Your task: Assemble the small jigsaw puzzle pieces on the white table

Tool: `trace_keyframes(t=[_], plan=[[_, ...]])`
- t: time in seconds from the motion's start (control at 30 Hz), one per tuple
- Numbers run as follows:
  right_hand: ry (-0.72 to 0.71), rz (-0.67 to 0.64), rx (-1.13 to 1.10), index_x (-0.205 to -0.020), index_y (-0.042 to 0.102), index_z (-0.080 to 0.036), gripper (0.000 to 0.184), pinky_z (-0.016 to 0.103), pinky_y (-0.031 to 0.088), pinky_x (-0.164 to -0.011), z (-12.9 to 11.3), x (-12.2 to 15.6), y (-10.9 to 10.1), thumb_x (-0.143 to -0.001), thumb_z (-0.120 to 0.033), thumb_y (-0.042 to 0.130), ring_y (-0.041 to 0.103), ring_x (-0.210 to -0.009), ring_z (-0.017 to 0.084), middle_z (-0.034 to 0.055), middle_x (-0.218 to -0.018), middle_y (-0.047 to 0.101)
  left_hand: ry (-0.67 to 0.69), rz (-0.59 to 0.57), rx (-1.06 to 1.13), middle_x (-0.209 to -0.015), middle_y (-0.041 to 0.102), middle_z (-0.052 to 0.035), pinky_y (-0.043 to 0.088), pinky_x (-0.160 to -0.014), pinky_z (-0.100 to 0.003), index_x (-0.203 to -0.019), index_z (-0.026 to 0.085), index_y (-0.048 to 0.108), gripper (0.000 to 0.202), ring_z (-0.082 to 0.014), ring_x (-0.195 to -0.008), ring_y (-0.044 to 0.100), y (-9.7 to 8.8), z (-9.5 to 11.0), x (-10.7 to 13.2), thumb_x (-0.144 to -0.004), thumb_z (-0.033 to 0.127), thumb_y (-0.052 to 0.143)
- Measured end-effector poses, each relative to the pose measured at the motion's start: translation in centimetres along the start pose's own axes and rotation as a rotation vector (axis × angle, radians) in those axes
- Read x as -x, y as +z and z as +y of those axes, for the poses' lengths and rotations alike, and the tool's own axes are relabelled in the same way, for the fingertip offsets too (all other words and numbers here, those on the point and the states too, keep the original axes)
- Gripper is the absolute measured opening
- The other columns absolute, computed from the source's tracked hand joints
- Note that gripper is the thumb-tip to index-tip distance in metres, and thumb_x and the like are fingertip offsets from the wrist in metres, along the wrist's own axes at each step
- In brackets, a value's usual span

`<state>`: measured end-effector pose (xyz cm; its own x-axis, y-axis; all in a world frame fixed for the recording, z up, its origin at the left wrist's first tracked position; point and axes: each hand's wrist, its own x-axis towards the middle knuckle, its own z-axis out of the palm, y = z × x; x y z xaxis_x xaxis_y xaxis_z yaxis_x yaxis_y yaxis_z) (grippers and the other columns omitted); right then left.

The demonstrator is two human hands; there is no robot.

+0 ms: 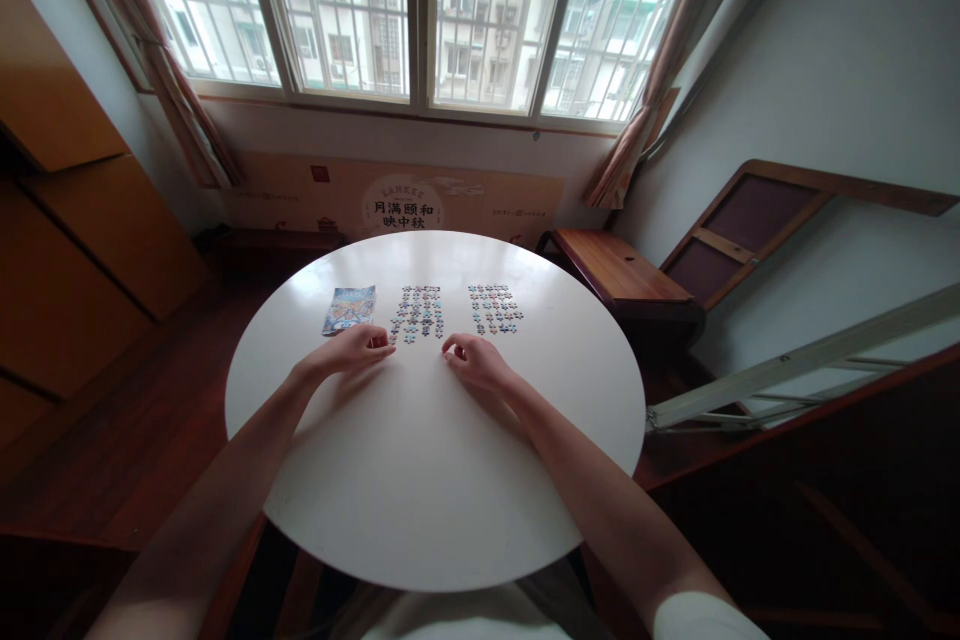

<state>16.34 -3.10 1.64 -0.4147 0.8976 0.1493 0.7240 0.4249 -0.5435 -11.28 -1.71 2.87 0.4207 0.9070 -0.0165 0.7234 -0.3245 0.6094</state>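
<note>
Both my hands rest on a round white table [420, 480]. My left hand [351, 348] lies with its fingers curled together, fingertips just below a group of small jigsaw pieces [417, 312]. My right hand [474, 362] is curled too, its fingers pinched near the table surface; whether anything is between them is too small to see. A second group of pieces [495, 308] is laid out in rows beyond my right hand. A small printed picture card [349, 309] lies flat beyond my left hand.
A wooden bench [619, 270] stands to the right of the table, with a framed board [750, 220] leaning on the wall. Wooden cabinets [82, 250] line the left side. A barred window [420, 10] and a printed cardboard panel [405, 202] are behind the table.
</note>
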Motion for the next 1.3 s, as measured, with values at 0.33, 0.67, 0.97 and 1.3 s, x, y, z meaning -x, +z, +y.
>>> trace_keyframes(t=[0.33, 0.67, 0.97, 1.3], plan=[[-0.014, 0.006, -0.008, -0.095, 0.069, -0.022, 0.017, 0.022, 0.034, -0.065, 0.06, 0.05, 0.05, -0.085, -0.023, 0.055, 0.053, -0.067, 0.011, -0.0007, -0.076, 0.063, -0.012, -0.029, -0.006, -0.060, 0.056, 0.0000, 0.034, -0.053, -0.024, -0.066, 0.018, 0.056, 0.037, -0.0137, -0.057, 0.050, -0.25, 0.43, 0.14, -0.078, 0.053, 0.055], [-0.016, 0.004, -0.005, -0.096, 0.068, -0.022, 0.017, 0.022, 0.034, -0.064, 0.18, -0.04, 0.08, -0.085, -0.025, 0.056, 0.053, -0.067, 0.011, -0.0009, -0.076, 0.063, -0.004, -0.047, 0.024, -0.060, 0.057, 0.0006, 0.036, -0.054, -0.024, -0.066, 0.018, 0.056, 0.025, -0.0138, -0.058, 0.052, -0.15, 0.16, 0.17, -0.073, 0.042, 0.059], [-0.019, 0.007, 0.001, -0.096, 0.069, -0.021, 0.018, 0.022, 0.034, -0.064, 0.30, -0.06, 0.20, -0.085, -0.024, 0.055, 0.052, -0.067, 0.011, -0.0007, -0.076, 0.063, -0.001, -0.056, 0.006, -0.062, 0.056, 0.0006, 0.036, -0.054, -0.023, -0.066, 0.017, 0.055, 0.027, -0.0131, -0.059, 0.052, -0.27, 0.43, 0.19, -0.074, 0.043, 0.059], [-0.010, 0.005, -0.005, -0.095, 0.069, -0.021, 0.016, 0.022, 0.034, -0.064, 0.05, -0.02, 0.03, -0.085, -0.024, 0.056, 0.052, -0.067, 0.011, -0.0007, -0.075, 0.063, 0.007, -0.049, -0.001, -0.063, 0.058, -0.0005, 0.036, -0.054, -0.024, -0.069, 0.017, 0.057, 0.038, -0.0134, -0.058, 0.051, -0.18, 0.29, 0.13, -0.080, 0.053, 0.054]])
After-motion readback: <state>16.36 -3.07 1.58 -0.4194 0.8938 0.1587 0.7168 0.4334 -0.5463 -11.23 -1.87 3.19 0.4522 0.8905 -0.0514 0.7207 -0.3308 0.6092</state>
